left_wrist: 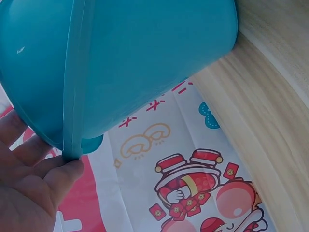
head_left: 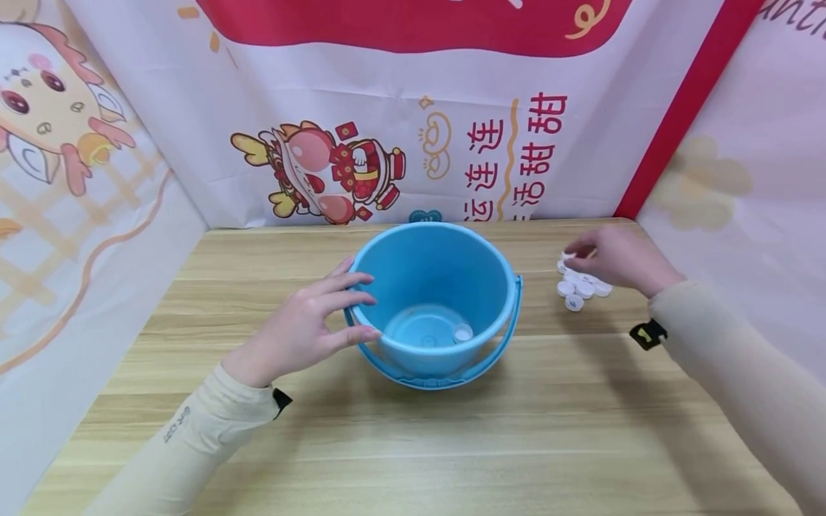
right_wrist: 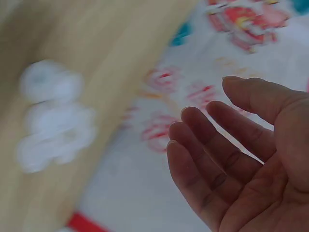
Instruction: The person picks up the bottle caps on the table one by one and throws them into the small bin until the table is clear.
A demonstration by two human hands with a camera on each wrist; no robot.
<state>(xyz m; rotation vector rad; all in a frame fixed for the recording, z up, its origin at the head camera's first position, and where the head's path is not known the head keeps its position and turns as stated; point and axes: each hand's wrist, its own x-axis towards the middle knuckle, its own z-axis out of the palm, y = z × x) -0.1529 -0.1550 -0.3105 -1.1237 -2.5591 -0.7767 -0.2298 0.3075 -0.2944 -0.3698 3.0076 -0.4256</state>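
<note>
A light blue bucket (head_left: 439, 287) with a hanging handle (head_left: 434, 385) stands in the middle of the wooden table. My left hand (head_left: 310, 319) grips its left rim, the fingertips reaching over the edge; in the left wrist view the left hand (left_wrist: 36, 179) holds at the bucket's edge. One white bottle cap (head_left: 462, 332) lies on the bucket floor. On the right, several white caps (head_left: 584, 289) lie in a loose cluster, blurred in the right wrist view. Just over them is my right hand (head_left: 613, 256). There, the right hand (right_wrist: 231, 169) has loosely bent fingers with nothing between them.
The wooden table (head_left: 413, 444) ends at the back against a printed cloth wall (head_left: 387, 86). Cloth side walls stand at left (head_left: 77, 215) and right (head_left: 748, 186). Black straps (head_left: 648, 334) sit on the sleeves.
</note>
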